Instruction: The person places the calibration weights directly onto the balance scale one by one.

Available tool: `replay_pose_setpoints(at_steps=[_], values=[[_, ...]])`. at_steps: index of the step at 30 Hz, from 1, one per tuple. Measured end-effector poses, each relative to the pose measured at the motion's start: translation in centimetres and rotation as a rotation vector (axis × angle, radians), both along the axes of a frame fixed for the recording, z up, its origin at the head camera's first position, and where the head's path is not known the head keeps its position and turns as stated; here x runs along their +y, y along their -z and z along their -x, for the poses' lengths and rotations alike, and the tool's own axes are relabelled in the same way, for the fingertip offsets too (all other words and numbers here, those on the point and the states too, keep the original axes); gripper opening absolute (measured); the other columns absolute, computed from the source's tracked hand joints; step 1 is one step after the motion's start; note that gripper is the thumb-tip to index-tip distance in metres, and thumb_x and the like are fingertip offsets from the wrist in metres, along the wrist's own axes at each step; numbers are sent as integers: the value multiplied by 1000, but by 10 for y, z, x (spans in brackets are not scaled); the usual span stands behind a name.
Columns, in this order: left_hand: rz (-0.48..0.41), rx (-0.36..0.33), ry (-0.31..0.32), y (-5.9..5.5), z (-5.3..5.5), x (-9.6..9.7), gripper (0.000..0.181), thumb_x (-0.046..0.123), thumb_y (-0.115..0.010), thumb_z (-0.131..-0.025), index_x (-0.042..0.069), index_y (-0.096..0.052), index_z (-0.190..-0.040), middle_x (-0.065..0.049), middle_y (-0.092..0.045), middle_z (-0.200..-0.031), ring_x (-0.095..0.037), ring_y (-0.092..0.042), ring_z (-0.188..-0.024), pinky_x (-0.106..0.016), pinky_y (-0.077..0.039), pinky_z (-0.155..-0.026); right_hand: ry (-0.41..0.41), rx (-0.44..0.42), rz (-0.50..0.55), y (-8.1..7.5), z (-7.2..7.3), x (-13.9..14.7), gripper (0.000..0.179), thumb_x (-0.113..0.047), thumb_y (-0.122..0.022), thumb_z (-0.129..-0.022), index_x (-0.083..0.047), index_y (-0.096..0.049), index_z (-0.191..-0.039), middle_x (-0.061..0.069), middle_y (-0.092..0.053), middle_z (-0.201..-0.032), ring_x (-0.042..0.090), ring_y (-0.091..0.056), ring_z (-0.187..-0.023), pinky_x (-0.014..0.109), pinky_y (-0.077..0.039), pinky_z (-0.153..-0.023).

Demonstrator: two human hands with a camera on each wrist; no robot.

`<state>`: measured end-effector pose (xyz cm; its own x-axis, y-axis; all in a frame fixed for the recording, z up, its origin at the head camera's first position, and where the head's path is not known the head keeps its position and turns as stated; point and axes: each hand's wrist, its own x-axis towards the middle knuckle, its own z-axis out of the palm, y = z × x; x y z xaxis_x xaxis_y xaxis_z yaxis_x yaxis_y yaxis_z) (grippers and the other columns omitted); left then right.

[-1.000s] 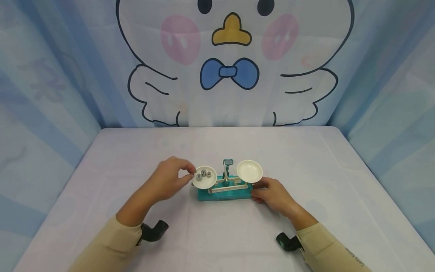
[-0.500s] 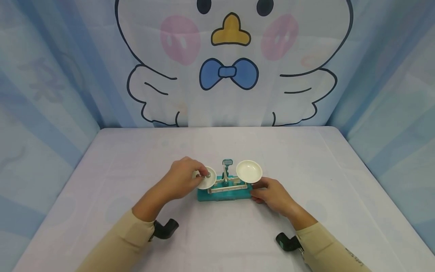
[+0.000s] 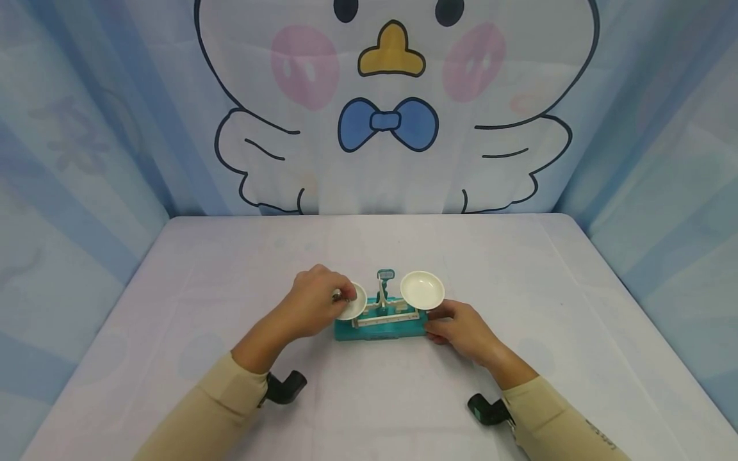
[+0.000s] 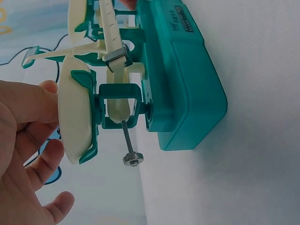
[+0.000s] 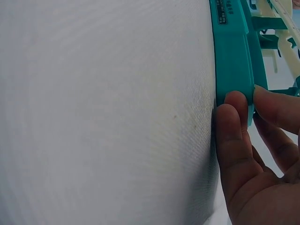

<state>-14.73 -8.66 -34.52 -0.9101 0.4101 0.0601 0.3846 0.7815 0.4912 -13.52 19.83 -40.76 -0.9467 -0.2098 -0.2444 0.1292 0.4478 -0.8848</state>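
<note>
A small balance scale with a teal base and two cream pans stands on the table. My left hand reaches into the left pan, fingers curled at the small metal weights in it. One metal weight shows between thumb and index finger; the others are hidden by the hand. In the left wrist view, the left pan covers the fingertips. My right hand grips the right end of the teal base between thumb and fingers. Above it, the right pan holds nothing.
White cloth covers the table. A printed curtain hangs behind its far edge, with more curtains at both sides. A metal adjusting screw sticks out of the scale's left end.
My left hand has moved right from the left pan's rim to over the weights, covering most of them. The right hand keeps its grip on the base, and the scale stays put.
</note>
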Motion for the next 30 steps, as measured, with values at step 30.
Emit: replay_pose_setpoints(at_steps=[30], values=[[-97,-60,-91,-2,-6,-19,23,10,-76,-88,15,-74,-110,-4,-64,-120,-29,-49,-125,-57,-38,-104,0,10,9,4,1,2,40,-5,-68,-91,10,-58,-127,18,-65,-117,21,-67,-86,36,-58,-75]])
